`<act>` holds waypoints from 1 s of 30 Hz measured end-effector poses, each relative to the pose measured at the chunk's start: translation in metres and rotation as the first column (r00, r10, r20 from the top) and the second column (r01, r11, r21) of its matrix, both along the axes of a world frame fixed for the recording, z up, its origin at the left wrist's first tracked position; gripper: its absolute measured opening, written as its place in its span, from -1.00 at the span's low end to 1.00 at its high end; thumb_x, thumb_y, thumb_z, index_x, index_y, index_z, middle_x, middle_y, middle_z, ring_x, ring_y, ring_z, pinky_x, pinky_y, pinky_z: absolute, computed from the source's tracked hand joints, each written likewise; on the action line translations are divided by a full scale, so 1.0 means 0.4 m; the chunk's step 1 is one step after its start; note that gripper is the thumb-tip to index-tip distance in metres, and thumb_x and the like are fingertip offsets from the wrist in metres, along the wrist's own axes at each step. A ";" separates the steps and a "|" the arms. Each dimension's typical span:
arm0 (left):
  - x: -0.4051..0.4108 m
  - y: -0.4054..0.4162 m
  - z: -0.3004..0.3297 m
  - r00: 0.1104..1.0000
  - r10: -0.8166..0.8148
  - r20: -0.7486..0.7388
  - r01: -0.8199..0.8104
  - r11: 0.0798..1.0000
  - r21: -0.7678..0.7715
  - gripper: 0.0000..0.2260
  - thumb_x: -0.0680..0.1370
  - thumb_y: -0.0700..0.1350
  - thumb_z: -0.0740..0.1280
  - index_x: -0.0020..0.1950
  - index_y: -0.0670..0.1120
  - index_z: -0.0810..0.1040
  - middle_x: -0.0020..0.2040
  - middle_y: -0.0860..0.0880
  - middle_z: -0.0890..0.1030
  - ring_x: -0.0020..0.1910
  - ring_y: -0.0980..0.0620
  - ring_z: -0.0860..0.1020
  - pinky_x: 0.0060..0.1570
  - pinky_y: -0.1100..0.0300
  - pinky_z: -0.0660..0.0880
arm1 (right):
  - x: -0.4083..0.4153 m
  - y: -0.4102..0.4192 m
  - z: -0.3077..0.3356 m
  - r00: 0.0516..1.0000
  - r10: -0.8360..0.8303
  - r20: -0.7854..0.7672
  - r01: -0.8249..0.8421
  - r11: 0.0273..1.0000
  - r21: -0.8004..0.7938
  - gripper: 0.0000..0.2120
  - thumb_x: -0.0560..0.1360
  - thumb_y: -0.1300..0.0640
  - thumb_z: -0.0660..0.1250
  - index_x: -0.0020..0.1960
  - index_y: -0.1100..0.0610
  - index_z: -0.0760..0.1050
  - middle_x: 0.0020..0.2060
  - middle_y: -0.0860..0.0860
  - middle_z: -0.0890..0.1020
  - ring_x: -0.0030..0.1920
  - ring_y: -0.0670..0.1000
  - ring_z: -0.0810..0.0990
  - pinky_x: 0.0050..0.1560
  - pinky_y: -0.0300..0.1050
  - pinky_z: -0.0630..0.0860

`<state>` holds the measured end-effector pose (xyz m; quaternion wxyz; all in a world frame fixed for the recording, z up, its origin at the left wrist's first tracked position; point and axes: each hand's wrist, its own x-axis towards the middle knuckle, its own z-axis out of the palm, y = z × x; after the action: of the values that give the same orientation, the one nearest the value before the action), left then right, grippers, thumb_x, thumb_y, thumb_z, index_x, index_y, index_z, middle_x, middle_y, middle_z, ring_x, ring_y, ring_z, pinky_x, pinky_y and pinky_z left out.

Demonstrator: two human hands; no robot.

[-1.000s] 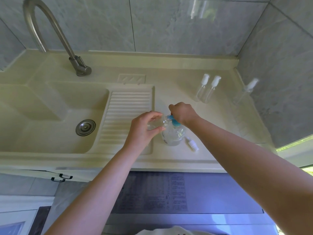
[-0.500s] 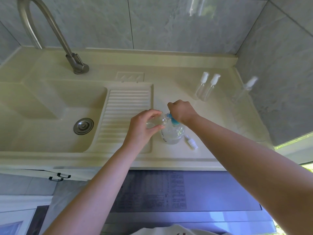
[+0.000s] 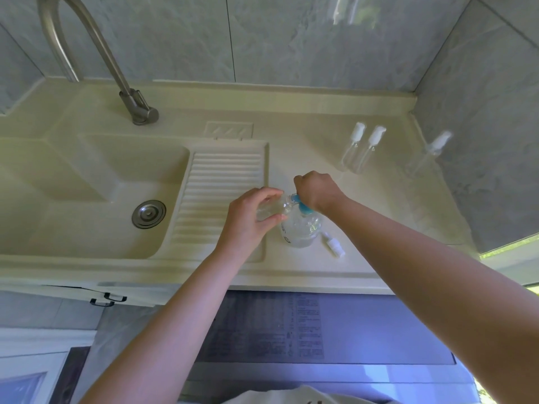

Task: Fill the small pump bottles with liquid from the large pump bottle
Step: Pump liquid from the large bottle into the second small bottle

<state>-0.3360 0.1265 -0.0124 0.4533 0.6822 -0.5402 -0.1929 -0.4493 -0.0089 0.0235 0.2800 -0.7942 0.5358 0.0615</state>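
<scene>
The left hand point(image 3: 250, 217) grips a small bottle point(image 3: 272, 209) tipped on its side, so its open mouth meets the blue spout of the large pump bottle point(image 3: 302, 228). The right hand point(image 3: 316, 191) is curled over that pump to push it down, I think. The big bottle stands on the bench point(image 3: 306, 150) — steady for pressing. The small bottle's white pump top point(image 3: 335, 246) lies just beside it. Three more small bottles point(image 3: 363, 150) wait near the wall.
</scene>
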 end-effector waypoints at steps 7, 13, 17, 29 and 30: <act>-0.001 -0.002 0.005 1.000 0.008 -0.003 -0.008 1.000 -0.001 -0.62 0.37 -0.18 0.57 0.17 -0.05 0.63 0.08 0.10 0.65 0.08 0.24 0.57 0.15 0.47 0.38 | -0.003 -0.005 0.010 0.997 0.053 -0.046 -0.051 0.997 0.059 -0.78 0.61 0.21 0.16 0.17 0.33 0.42 0.12 0.22 0.53 -0.05 0.18 0.41 -0.04 -0.05 0.38; -0.002 -0.002 0.003 1.000 0.019 -0.004 -0.019 1.000 -0.014 -0.62 0.38 -0.19 0.57 0.17 -0.05 0.63 0.09 0.10 0.65 0.08 0.23 0.58 0.16 0.44 0.40 | 0.001 -0.012 0.006 0.999 -0.041 0.035 0.039 0.998 0.056 -0.80 0.66 0.16 0.09 -0.01 0.28 0.37 -0.05 0.20 0.50 -0.07 0.20 0.42 -0.08 -0.04 0.36; -0.003 -0.001 -0.006 1.000 0.018 -0.015 -0.018 1.000 -0.016 -0.61 0.37 -0.20 0.58 0.16 -0.06 0.63 0.08 0.08 0.66 0.08 0.21 0.59 0.16 0.43 0.41 | 0.002 0.006 0.013 1.000 0.026 0.008 -0.026 1.000 0.000 -0.73 0.69 0.14 -0.06 0.00 0.22 0.36 -0.10 0.18 0.44 0.14 0.27 0.52 0.04 0.02 0.40; -0.002 -0.001 -0.005 1.000 0.017 -0.017 -0.017 1.000 -0.026 -0.62 0.37 -0.21 0.57 0.17 -0.07 0.63 0.08 0.08 0.66 0.07 0.20 0.59 0.15 0.45 0.39 | 0.001 0.002 0.015 1.000 0.003 0.009 -0.003 1.000 0.021 -0.72 0.63 0.23 0.11 -0.26 0.17 0.20 -0.03 0.23 0.47 -0.11 0.17 0.37 -0.10 -0.03 0.37; -0.002 0.000 -0.006 1.000 0.019 -0.015 -0.019 0.999 -0.025 -0.61 0.37 -0.21 0.57 0.17 -0.07 0.63 0.07 0.09 0.65 0.07 0.21 0.58 0.15 0.46 0.39 | 0.002 0.006 0.018 0.998 0.060 -0.026 -0.060 0.998 -0.010 -0.68 0.65 0.20 0.05 -0.28 0.12 0.19 -0.03 0.22 0.48 -0.09 0.17 0.38 -0.05 0.01 0.41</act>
<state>-0.3369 0.1264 -0.0146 0.4677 0.6801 -0.5328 -0.1867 -0.4484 -0.0066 0.0305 0.2667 -0.8106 0.5156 0.0771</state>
